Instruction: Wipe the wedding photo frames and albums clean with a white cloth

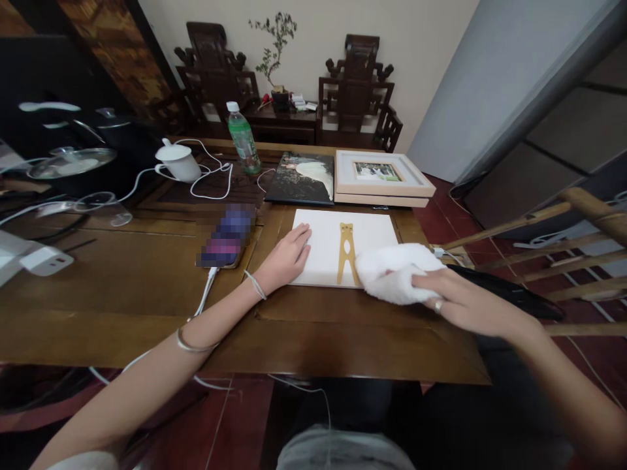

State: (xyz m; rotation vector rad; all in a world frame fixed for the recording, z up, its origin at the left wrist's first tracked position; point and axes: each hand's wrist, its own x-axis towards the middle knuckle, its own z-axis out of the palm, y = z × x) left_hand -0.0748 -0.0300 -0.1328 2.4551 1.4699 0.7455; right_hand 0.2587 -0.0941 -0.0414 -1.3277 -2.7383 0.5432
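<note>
Head cam: your left hand (287, 258) lies flat and open on the left edge of the white rectangular frame back (321, 251), probably pinning it steady on the brown wooden bench (147, 281). Your right hand (460, 300) grips a fluffy white cloth (392, 271) at its right edge.

We look across a brown wooden table (122, 281); behind it, two dark carved chairs (356, 85) (a small potted plant (277, 49) between them) stand against a cream wall (421, 39), over reddish floor tiles (443, 219).
</note>
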